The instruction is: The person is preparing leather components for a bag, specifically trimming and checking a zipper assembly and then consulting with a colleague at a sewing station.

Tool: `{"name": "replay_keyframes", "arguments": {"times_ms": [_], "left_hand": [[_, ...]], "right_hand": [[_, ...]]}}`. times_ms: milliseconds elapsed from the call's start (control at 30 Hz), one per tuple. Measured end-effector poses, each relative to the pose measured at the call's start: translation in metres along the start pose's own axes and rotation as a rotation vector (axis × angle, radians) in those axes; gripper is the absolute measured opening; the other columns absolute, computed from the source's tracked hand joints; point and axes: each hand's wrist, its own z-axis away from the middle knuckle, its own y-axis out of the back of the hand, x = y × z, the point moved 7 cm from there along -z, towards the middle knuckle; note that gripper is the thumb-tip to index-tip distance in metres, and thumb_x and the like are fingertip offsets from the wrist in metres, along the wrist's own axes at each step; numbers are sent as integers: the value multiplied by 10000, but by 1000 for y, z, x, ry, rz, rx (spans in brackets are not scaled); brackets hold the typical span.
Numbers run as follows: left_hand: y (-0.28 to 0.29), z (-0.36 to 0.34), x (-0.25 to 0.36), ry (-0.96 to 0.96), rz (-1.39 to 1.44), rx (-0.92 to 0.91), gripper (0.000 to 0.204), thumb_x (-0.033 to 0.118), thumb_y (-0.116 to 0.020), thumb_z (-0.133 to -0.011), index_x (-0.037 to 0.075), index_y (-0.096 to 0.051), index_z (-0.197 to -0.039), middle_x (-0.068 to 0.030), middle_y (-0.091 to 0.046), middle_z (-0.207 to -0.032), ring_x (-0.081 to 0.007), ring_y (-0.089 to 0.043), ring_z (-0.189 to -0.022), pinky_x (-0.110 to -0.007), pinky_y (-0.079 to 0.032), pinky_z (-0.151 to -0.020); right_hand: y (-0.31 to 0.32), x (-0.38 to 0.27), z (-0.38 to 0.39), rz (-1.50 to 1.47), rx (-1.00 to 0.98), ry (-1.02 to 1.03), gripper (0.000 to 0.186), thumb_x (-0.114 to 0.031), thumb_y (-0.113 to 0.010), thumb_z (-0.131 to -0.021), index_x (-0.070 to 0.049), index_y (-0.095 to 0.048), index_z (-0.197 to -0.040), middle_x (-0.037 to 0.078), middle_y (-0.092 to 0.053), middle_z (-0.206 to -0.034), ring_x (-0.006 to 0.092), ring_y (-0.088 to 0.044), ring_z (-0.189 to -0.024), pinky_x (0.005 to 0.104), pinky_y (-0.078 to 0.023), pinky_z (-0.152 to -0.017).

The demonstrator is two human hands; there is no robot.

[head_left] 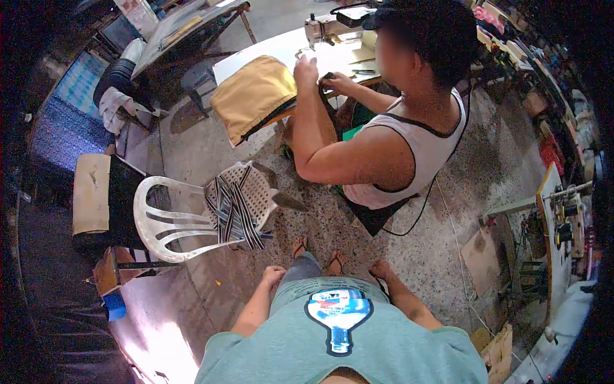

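chair (pixel 261 192): moulded plastic, smooth. straps (pixel 229 214): woven-looking cloth, matt. yellow cloth (pixel 256 93): smooth, faint sheen. floor (pixel 409 256): concrete-like, rough, matt. tabletop (pixel 256 53): smooth, glossy under the light. shirt (pixel 275 339): soft knit-looking cloth, matt.

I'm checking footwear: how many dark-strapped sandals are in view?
2: the left sandal, slightly ahead, and the right sandal, both on the speckled grey floor; others may be hidden.

Left hand (pixel 274 276) lowered, white chair (pixel 157 221), seated person (pixel 371 150)
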Motion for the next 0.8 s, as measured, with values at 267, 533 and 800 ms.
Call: {"name": "replay_keyframes", "arguments": {"times_ms": [267, 533, 800], "left_hand": [[-1, 7, 13, 54, -51, -36, 196, 171, -668, -715, 38, -674, -859, -55, -648, -730, -123, -585, -614, -266, -474, -563], [-3, 4, 2, 4, 27, -29, 206, 154, -652, -705, 27, -671, -866, -59, -643, -723, -121, -576, -602, -265, -469, -541], [-10, -8, -4, -15, 120, -71, 204, 145, -636, -701, 21, -675, -859, -62, -642, -716, -125, -576, -591, -268, -464, -530]], "right_hand": [[16, -4, 21, -284, 2, -90, 266, -276, -578, -666, -13, -602, -637, 170, -590, -630, 275, -593, -605, 394, -475, -604], [38, -31, 36, -287, -103, 30, 232, -272, -598, -638, -58, -658, -703, 133, -624, -662, 243, -608, -621, 351, -481, -597], [-5, 13, 7, -160, -148, -107, 259, -289, -590, -611, -49, -655, -686, 127, -614, -632, 221, -589, -567, 348, -473, -555]]}}
